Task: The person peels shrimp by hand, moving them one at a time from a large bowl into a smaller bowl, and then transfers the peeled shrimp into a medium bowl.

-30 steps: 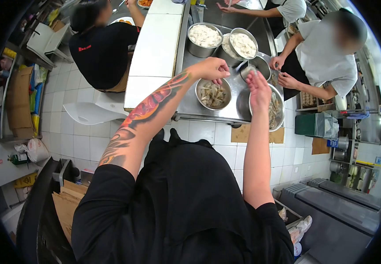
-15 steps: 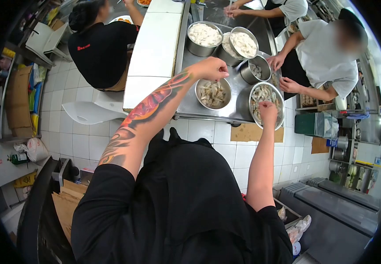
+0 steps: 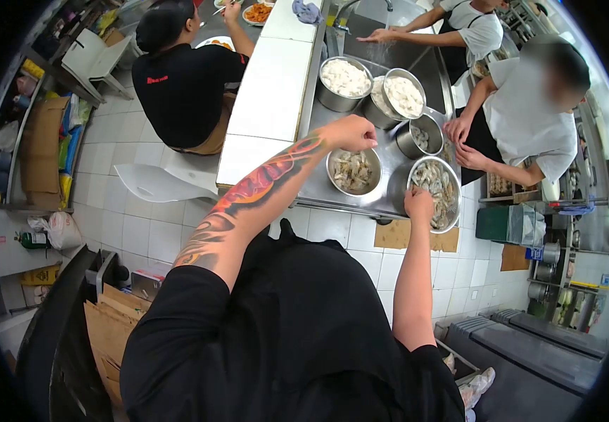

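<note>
Left hand (image 3: 352, 132): fingers curled closed, held above the far rim of a small steel bowl (image 3: 329, 169) of pale peeled scraps (image 3: 353, 171). Whether it holds anything is hidden.

Right hand (image 3: 418, 204): at the near rim of a larger bowl (image 3: 397, 188), fingers bent down into the shrimp (image 3: 436, 184); I cannot tell its grip.

The bowls stand just beside each other on the steel tabletop (image 3: 313, 184).

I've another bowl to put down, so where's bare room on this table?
The white counter left of the steel table is bare. The table is crowded: shell bowl, shrimp bowl and three more bowls sit packed by your left hand and right hand.
</note>
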Demonstrator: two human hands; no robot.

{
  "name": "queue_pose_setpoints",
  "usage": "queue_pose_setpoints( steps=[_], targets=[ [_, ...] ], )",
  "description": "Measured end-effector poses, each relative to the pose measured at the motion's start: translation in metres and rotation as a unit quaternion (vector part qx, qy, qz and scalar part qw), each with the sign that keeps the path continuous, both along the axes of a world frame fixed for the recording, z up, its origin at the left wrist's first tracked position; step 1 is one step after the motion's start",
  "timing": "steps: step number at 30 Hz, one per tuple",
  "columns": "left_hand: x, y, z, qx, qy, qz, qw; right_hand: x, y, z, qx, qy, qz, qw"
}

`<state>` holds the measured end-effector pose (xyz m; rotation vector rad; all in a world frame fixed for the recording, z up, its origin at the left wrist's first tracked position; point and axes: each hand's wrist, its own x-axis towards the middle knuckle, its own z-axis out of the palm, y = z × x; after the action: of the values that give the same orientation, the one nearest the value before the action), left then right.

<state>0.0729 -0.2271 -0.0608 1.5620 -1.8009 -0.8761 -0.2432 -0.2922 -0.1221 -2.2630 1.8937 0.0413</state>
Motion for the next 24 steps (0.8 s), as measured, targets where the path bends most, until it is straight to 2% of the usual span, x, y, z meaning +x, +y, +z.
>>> queue_pose_setpoints(
  steps=[5,8,11,13,14,17,20,23,24],
  targets=[
    [-0.001,0.0,0.0,0.006,-0.014,0.003,1.0,-0.008,-0.009,-0.023,0.008,-0.011,-0.013,1.0],
    [-0.001,0.0,0.0,0.004,-0.009,0.005,1.0,-0.008,-0.002,-0.019,0.016,-0.021,-0.03,0.999],
    [-0.001,-0.001,-0.003,0.006,-0.006,0.005,1.0,-0.013,0.007,-0.023,-0.029,-0.032,-0.022,0.999],
    [0.0,-0.002,-0.006,0.001,-0.008,-0.001,1.0,-0.017,0.01,-0.028,-0.126,-0.08,0.027,0.988],
    [0.0,-0.002,-0.007,-0.007,-0.012,-0.005,1.0,-0.02,0.009,-0.029,-0.125,-0.08,0.026,0.989],
    [-0.001,-0.002,-0.005,-0.001,-0.019,-0.006,1.0,-0.018,0.01,-0.011,-0.072,-0.121,-0.012,0.99],
    [-0.001,-0.002,-0.009,-0.013,-0.017,-0.016,1.0,-0.015,0.009,0.0,-0.112,-0.084,0.007,0.99],
    [-0.004,-0.001,0.001,0.044,0.024,-0.04,0.998,0.015,0.027,0.036,-0.146,-0.113,0.008,0.983],
    [-0.006,-0.001,0.004,0.044,0.024,-0.045,0.998,0.025,0.029,0.039,-0.163,-0.15,0.048,0.974]
  ],
)
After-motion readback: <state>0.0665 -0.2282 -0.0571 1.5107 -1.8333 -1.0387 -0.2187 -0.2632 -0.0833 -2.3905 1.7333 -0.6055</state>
